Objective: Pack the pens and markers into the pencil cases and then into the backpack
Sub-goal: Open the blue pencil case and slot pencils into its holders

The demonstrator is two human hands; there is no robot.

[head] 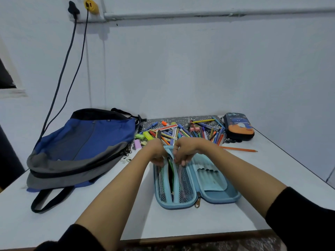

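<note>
A light blue pencil case (215, 189) lies opened flat on the white table, with mesh pockets on its left half. Both hands are at its far end. My left hand (156, 153) grips the left mesh flap. My right hand (184, 151) pinches the middle mesh divider beside it. A green pen and other pens show inside the pocket between them. Behind the hands lies a pile of pens and markers (181, 132). A blue and grey backpack (81, 147) lies flat at the left. A dark blue pencil case (238, 126), zipped, sits at the back right.
An orange pencil (239, 149) lies alone right of the hands. Highlighters and a pink eraser (138, 143) sit near the backpack. Two cables (68, 69) hang down the wall to the left. The table's front edge (181, 238) is close to me.
</note>
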